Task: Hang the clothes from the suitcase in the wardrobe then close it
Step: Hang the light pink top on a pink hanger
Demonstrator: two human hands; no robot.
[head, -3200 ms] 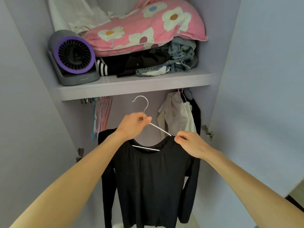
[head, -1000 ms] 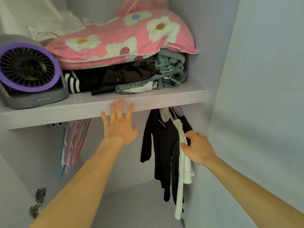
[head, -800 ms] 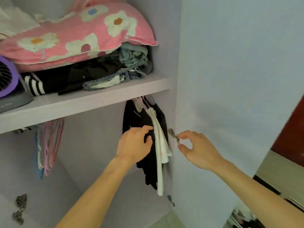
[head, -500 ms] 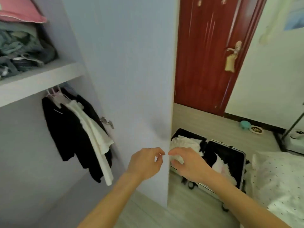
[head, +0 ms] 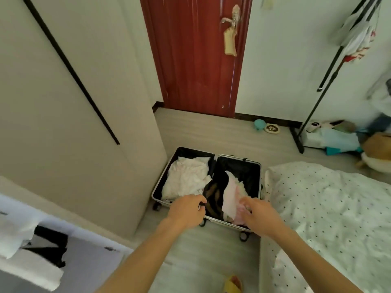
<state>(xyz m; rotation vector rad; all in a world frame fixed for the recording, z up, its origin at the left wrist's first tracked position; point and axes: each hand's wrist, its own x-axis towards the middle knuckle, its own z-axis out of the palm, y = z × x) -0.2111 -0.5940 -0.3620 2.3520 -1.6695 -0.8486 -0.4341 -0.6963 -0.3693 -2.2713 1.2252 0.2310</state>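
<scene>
Bare left hand; left forearm bare from wrist to lower frame edge. Bare right hand; right forearm likewise bare to frame edge. Both arms slender. Blurred fingers: rings, nails, marks too indistinct to tell. Upper arms, any sleeves out of frame.

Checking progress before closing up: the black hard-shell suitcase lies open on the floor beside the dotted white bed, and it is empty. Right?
Not empty: in the head view the black suitcase holds a white garment, a dark garment and a pink garment. The rest stands.
</scene>
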